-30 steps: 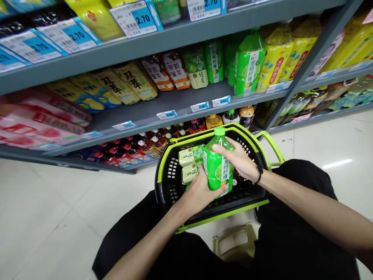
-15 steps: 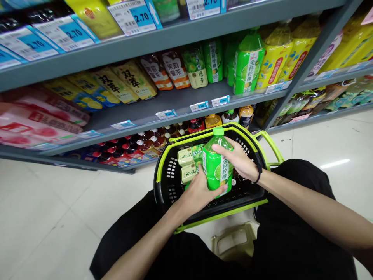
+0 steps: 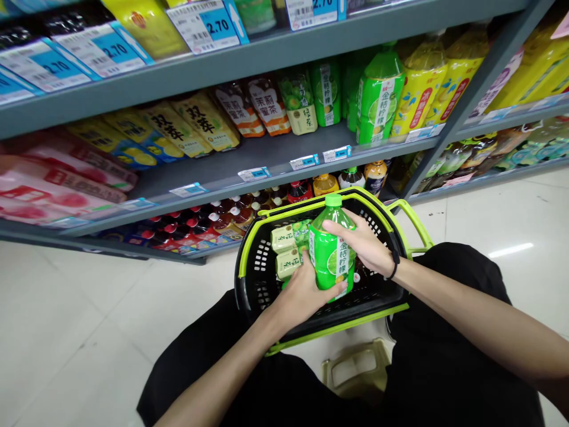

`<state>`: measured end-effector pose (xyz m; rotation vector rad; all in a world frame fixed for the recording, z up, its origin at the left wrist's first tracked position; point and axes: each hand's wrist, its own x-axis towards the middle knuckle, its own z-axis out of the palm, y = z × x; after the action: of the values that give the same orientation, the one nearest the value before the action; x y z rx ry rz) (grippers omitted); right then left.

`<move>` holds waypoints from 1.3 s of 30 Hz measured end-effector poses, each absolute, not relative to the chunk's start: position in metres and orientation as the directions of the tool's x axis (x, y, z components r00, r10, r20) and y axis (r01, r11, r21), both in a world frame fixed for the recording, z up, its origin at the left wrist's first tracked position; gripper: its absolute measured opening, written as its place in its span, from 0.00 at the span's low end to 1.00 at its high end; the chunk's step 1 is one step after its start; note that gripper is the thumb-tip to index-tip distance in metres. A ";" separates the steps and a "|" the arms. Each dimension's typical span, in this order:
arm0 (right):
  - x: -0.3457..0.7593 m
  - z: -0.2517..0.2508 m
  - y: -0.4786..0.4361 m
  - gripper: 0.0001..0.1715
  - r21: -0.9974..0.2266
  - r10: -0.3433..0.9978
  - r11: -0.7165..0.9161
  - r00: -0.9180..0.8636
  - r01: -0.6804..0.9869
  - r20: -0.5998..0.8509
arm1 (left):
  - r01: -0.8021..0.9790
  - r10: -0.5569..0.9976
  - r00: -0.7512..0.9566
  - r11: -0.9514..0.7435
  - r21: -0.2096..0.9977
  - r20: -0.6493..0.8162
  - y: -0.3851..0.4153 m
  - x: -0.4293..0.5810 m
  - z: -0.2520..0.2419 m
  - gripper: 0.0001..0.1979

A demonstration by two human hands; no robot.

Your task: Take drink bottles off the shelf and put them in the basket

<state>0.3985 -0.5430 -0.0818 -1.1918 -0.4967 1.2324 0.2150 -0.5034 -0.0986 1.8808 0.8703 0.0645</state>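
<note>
Both hands grip a large green drink bottle (image 3: 329, 252) with a green cap and a lime on its label. It stands nearly upright over the shopping basket (image 3: 249, 261), which is black with lime-green trim. Low on the bottle, my left hand (image 3: 303, 295) is closed around its left side and base. My right hand (image 3: 367, 243) wraps the upper right side, thumb across the front. Green tea bottles (image 3: 284, 238) lie in the basket to the left, partly hidden by the held bottle and my left hand.
A grey shelf (image 3: 267, 142) with price tags runs across the front. On it stand yellow bottles (image 3: 420, 89), another green bottle (image 3: 380, 98) and pink packs (image 3: 53, 190). Dark bottles with red caps (image 3: 178, 231) fill the bottom level. A beige stool (image 3: 355, 367) shows between my legs.
</note>
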 end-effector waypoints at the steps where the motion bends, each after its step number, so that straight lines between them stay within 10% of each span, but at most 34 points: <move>1: 0.399 -0.082 -0.543 0.32 -0.884 0.900 -0.118 0.328 -0.452 -0.288 | 0.538 0.591 0.737 -0.217 0.814 -0.330 -0.503 0.215 -0.099 0.40; 39: 0.399 -0.088 -0.542 0.26 -0.846 0.895 -0.096 0.327 -0.524 -0.304 | 0.573 0.581 0.722 -0.200 0.794 -0.375 -0.506 0.219 -0.091 0.39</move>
<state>0.3990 -0.5418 -0.0878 -1.1297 -0.4247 1.2501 0.2186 -0.5059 -0.0912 1.8646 0.8966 0.0089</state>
